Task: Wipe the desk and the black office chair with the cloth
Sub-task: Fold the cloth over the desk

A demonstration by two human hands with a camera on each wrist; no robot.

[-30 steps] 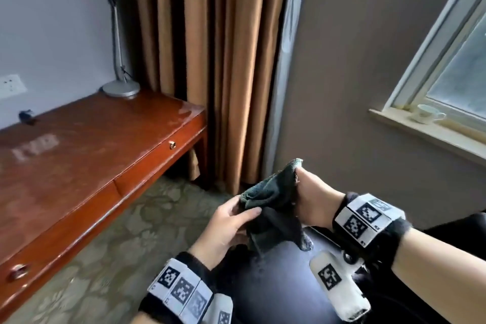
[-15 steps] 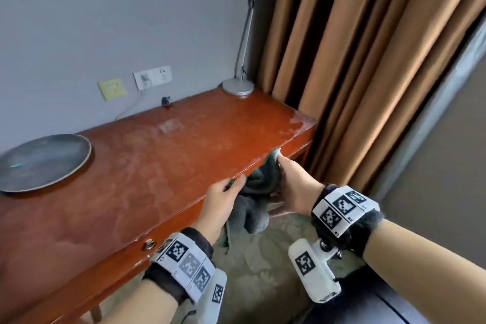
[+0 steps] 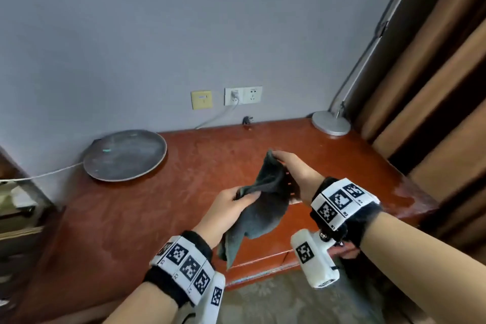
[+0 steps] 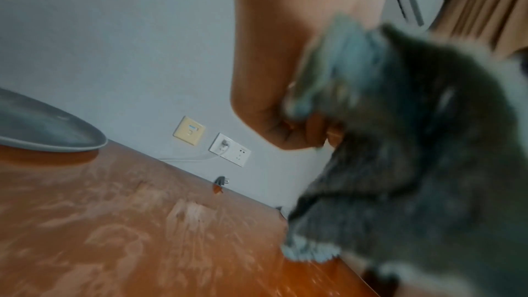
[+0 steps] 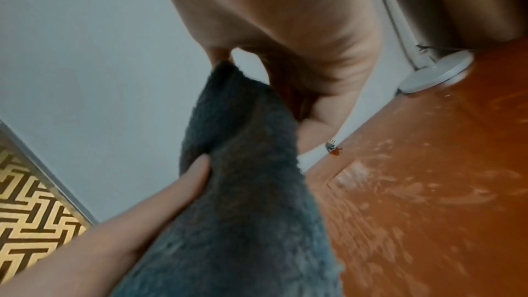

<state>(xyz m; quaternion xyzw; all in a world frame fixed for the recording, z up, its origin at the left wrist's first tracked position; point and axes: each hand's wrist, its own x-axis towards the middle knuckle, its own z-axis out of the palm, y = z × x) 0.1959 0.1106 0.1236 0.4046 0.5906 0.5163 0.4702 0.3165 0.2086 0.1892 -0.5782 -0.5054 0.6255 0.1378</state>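
Observation:
A dark grey cloth [image 3: 263, 202] hangs between both hands above the red-brown wooden desk [image 3: 163, 208]. My left hand [image 3: 231, 205] pinches the cloth's near edge. My right hand [image 3: 289, 168] grips its far top corner, holding it up. In the left wrist view the cloth [image 4: 414, 166] fills the right side, blurred, over the streaky desk top [image 4: 114, 234]. In the right wrist view the cloth [image 5: 245, 166] drapes down from my fingers [image 5: 217, 55] above the desk [image 5: 428, 189]. The black office chair is out of view.
A round grey tray [image 3: 125, 155] lies at the desk's back left. A lamp base [image 3: 330, 122] stands at the back right corner by the brown curtains [image 3: 434, 92]. Wall sockets [image 3: 243, 95] with a white cable sit behind. Patterned carpet [image 3: 276, 300] lies below the desk front.
The view has swung left from the chair and window to face the desk. Both hands carried the cloth from beside the desk's edge to above its top.

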